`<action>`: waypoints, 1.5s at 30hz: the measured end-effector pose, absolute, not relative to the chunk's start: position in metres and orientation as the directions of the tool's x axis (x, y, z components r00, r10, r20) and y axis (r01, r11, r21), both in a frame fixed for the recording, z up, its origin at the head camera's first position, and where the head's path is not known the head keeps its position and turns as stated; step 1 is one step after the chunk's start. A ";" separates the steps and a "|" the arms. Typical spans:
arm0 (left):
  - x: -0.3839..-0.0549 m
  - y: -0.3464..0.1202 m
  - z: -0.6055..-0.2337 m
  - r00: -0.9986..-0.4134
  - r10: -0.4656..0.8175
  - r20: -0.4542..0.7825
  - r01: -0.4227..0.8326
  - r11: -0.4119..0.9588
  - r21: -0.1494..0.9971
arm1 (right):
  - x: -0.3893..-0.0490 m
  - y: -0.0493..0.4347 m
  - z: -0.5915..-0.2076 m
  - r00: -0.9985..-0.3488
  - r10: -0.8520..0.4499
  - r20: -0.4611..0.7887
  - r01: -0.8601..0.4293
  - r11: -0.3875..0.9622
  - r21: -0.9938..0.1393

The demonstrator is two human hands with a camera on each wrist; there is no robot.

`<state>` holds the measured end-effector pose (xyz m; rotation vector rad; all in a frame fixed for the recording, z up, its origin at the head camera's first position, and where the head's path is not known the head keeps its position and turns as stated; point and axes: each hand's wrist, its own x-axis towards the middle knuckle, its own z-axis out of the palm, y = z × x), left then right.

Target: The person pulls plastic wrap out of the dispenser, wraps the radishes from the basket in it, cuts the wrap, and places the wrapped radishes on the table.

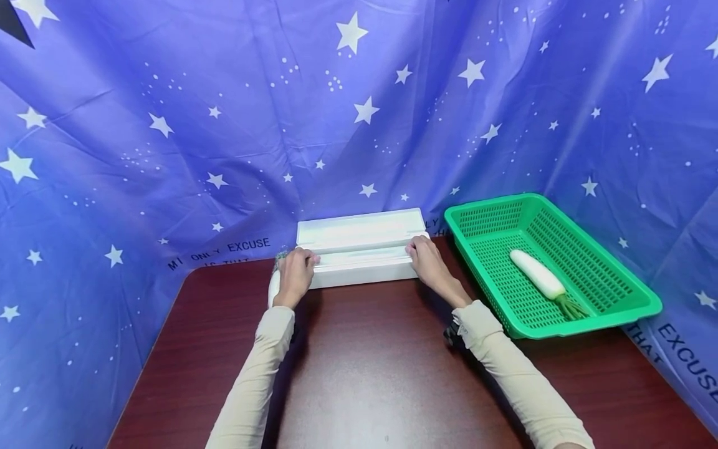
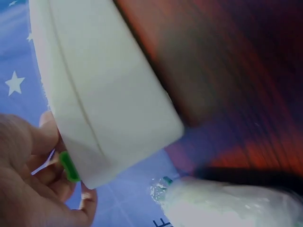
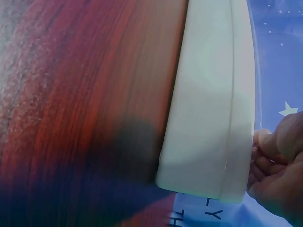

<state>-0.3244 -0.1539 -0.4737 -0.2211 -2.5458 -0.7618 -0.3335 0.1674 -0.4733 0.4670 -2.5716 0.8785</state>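
Observation:
A long white cling film dispenser [image 1: 367, 275] stands at the far side of the table with its lid [image 1: 361, 229] raised. Clear cling film [image 1: 361, 257] shines across its opening. At the left end my left hand [image 1: 295, 275] pinches the film by the dispenser's top edge, its fingers curled. A green piece [image 2: 69, 166] shows by those fingers in the left wrist view. My right hand [image 1: 433, 267] pinches the film at the right end, its fingertips partly hidden behind the dispenser in the right wrist view. A white radish wrapped in plastic [image 2: 232, 203] lies left of the left hand.
On the right a green perforated basket [image 1: 477, 274] holds a white radish [image 1: 537, 274] with cut green stems. The dark red-brown table [image 1: 359, 368] stretches in front of the dispenser. A blue star-patterned curtain [image 1: 252, 125] hangs close behind the table.

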 end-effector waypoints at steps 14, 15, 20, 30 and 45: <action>-0.322 -0.157 -0.485 -0.771 0.052 0.635 0.382 0.835 0.396 | -0.328 0.170 -0.478 -0.832 -0.229 0.506 -0.466 0.784 -0.411; -0.322 -0.157 -0.485 -0.765 0.053 0.642 0.389 0.832 0.395 | -0.328 0.170 -0.478 -0.827 -0.235 0.510 -0.474 0.779 -0.410; -0.321 -0.158 -0.485 -0.716 0.052 0.697 0.429 0.820 0.379 | -0.326 0.170 -0.476 -0.797 -0.274 0.538 -0.531 0.742 -0.409; -0.317 -0.155 -0.484 -0.672 0.076 0.737 0.496 0.785 0.371 | -0.319 0.175 -0.476 -0.779 -0.255 0.573 -0.560 0.695 -0.451; -0.307 -0.158 -0.477 -0.613 0.073 0.787 0.567 0.734 0.374 | -0.314 0.175 -0.474 -0.688 -0.198 0.698 -0.639 0.622 -0.453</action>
